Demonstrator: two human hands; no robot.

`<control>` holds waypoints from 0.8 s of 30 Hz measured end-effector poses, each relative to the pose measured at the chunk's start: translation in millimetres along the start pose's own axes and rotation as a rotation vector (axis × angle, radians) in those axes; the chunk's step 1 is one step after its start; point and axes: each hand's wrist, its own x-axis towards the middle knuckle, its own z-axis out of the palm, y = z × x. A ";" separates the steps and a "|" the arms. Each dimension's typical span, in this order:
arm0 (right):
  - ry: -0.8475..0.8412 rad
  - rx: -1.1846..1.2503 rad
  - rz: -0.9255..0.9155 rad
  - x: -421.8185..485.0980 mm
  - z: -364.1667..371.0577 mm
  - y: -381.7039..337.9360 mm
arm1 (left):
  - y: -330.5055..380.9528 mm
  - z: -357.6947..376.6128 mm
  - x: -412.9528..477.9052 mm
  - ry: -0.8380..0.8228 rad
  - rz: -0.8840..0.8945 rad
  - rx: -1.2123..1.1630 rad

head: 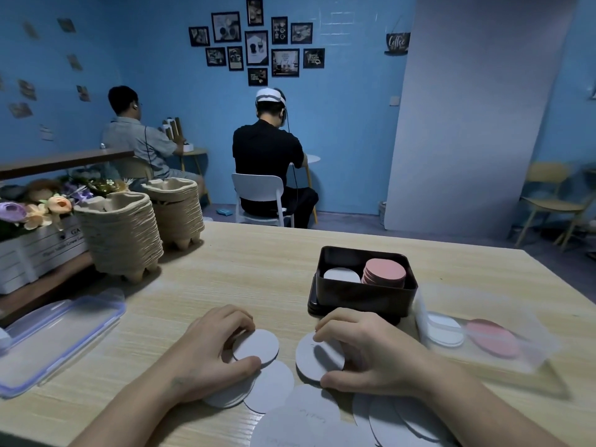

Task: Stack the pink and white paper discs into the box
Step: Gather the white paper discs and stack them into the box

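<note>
1. Wooden table (251, 279): light grain, bears every item below.
2. Clear plastic lid (58, 333): blue-edged, lies flat at the table's left edge.
3. Pulp trays, two tall stacks (122, 233) and (175, 211): side by side at the far left, beside a white flower crate (38, 246).
4. Clear container (516, 359): right of the box, blurred; a white disc (446, 329) and a pink disc (493, 338) show inside.
5. Dark box (361, 298): rectangular, open, right of centre. Holds a pink stack (385, 271) on its right side, reaching about rim height, and a lower white stack (341, 275) on its left.
6. Loose white discs (300, 421): overlapping in a spread along the near edge, partly under both forearms.
7. Right hand (371, 353): just in front of the box, fingers and thumb curled round a small pile of white discs (314, 359), which rests on the table.
8. Left hand (206, 353): fingers above and thumb below pinch a single white disc (258, 348), which lies over further discs of the spread.
</note>
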 end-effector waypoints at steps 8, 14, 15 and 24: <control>0.051 -0.012 -0.002 1.1 3.6 0.3 | 10.2 -4.1 1.3 0.086 0.001 -0.096; 0.136 0.028 -0.029 1.2 2.3 0.6 | 41.2 4.5 14.1 0.093 0.081 -0.172; 0.151 0.033 -0.043 1.3 2.5 0.8 | 45.4 6.1 15.9 0.094 0.087 -0.198; 0.267 0.064 -0.123 3.6 6.6 0.4 | 60.5 15.3 20.9 0.001 0.137 -0.364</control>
